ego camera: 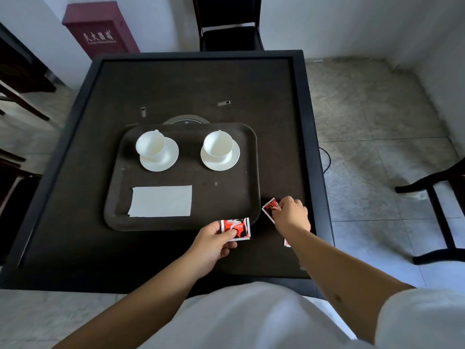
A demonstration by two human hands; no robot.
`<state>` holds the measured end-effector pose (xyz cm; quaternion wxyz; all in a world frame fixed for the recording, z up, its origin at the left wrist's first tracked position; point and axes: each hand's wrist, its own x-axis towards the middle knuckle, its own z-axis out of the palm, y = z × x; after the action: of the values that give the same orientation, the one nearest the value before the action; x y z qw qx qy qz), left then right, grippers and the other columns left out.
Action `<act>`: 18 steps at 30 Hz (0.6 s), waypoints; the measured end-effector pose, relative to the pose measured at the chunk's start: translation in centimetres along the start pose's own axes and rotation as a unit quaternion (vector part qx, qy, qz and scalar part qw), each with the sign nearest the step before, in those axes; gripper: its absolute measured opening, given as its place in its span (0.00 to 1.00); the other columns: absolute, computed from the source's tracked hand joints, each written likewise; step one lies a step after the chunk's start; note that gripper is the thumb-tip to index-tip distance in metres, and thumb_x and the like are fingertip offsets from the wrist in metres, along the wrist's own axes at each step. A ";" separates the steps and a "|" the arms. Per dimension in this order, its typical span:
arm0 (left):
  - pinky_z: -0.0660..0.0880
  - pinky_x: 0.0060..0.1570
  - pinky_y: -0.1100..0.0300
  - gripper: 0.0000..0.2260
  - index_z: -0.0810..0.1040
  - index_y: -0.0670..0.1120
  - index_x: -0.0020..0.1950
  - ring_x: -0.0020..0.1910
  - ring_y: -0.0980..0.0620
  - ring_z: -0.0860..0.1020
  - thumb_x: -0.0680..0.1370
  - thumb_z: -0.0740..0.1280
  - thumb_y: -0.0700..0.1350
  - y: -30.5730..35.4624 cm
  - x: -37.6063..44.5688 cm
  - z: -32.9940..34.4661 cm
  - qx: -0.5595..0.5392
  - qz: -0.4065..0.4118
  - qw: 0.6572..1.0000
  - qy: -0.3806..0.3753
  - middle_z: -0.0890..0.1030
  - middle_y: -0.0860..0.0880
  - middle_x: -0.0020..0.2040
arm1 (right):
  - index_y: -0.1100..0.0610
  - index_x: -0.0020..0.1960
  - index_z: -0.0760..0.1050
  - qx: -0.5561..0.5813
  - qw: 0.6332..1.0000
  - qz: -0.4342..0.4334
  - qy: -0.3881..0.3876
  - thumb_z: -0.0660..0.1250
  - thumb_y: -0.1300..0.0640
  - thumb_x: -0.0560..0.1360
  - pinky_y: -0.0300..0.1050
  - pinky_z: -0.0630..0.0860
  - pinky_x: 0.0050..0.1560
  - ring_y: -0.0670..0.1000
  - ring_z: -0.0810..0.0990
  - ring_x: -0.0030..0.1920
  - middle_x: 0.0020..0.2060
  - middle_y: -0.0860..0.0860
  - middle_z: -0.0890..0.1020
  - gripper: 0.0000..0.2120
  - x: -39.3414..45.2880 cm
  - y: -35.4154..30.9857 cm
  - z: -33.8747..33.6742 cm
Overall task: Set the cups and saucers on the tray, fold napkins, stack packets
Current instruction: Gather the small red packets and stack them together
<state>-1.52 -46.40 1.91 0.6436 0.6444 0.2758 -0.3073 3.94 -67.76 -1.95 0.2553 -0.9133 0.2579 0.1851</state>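
1. On the dark tray (120, 197), far half: two white cups, each seated on its own white saucer. Left cup (150, 143) on left saucer (161, 159); right cup (218, 144) on right saucer (221, 161). Both cups appear empty.
2. Same tray, near-left area: one white napkin (161, 201), lying flat as a rectangle.
3. At the tray's near-right corner: a red-and-white packet (236, 228), pinched in the left hand (214, 244), thumb on its face.
4. Just beyond the tray's right edge: a second red packet (269, 209), tilted, gripped by the right hand (292, 214).
5. Under the right forearm: an edge of a third packet (286, 242), lying on the table, mostly hidden.
6. Support: a black square table (176, 84) with a raised rim; the tray sits near its centre.
7. Surroundings: dark chairs and a red box (99, 28) by the wall.
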 end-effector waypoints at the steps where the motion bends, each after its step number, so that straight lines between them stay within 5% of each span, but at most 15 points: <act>1: 0.75 0.37 0.61 0.07 0.81 0.50 0.55 0.41 0.53 0.82 0.78 0.70 0.44 0.0 0.1 -0.1 -0.005 -0.001 1.000 -0.001 0.85 0.49 0.48 | 0.51 0.51 0.73 0.033 0.999 0.000 -0.005 0.66 0.53 0.75 0.48 0.73 0.43 0.54 0.75 0.50 0.48 0.50 0.77 0.06 -0.1 0.2 -0.1; 3: 0.73 0.33 0.61 0.07 0.80 0.49 0.56 0.39 0.53 0.81 0.78 0.69 0.43 0.1 0.3 -0.1 -0.004 -0.002 1.000 -0.003 0.85 0.47 0.48 | 0.52 0.47 0.73 0.139 0.990 0.007 -0.019 0.68 0.54 0.74 0.45 0.75 0.37 0.51 0.78 0.41 0.41 0.49 0.80 0.04 -0.5 0.6 -0.5; 10: 0.74 0.33 0.62 0.07 0.80 0.50 0.56 0.37 0.55 0.80 0.79 0.67 0.43 0.6 0.3 0.5 0.037 0.015 0.999 -0.013 0.84 0.47 0.46 | 0.56 0.42 0.78 0.441 0.892 0.018 -0.097 0.70 0.60 0.75 0.43 0.76 0.33 0.49 0.82 0.35 0.36 0.52 0.85 0.03 -4.2 1.3 -3.6; 13: 0.74 0.34 0.62 0.08 0.81 0.49 0.56 0.38 0.56 0.81 0.80 0.65 0.40 0.7 -0.2 0.9 0.027 0.015 0.999 -0.044 0.85 0.48 0.47 | 0.56 0.40 0.79 0.438 0.886 -0.036 -0.148 0.70 0.62 0.75 0.44 0.77 0.35 0.50 0.83 0.36 0.35 0.52 0.84 0.05 -6.1 0.5 -4.7; 18: 0.75 0.40 0.60 0.13 0.82 0.48 0.57 0.42 0.53 0.81 0.78 0.64 0.35 1.2 -1.6 1.1 -0.022 0.017 0.989 -0.145 0.85 0.45 0.50 | 0.47 0.39 0.79 0.245 0.951 -0.151 -0.109 0.72 0.58 0.74 0.35 0.71 0.35 0.41 0.79 0.35 0.35 0.44 0.83 0.08 -8.1 -1.3 -5.0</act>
<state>-1.69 -47.48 3.93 0.6957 0.5835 0.1756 -0.3804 -0.78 -66.57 6.38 0.5224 -0.8254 0.1244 0.1741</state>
